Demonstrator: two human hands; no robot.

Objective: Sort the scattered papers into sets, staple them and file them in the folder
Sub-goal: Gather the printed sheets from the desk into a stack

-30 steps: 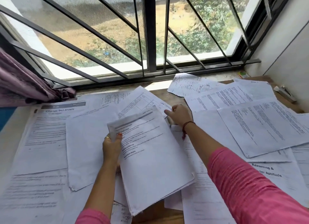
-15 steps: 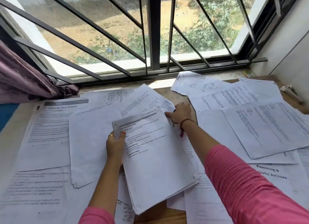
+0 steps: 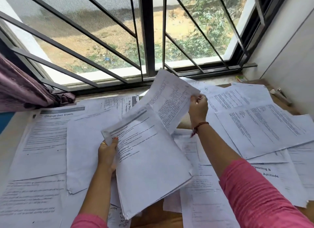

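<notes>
While left hand (image 3: 107,153) grips stack (image 3: 149,161), printed sheet (image 3: 171,98) raised.

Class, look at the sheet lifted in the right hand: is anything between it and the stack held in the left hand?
Nothing visible. The lifted sheet in the right hand already overlaps the stack gripped by the left hand.
</notes>
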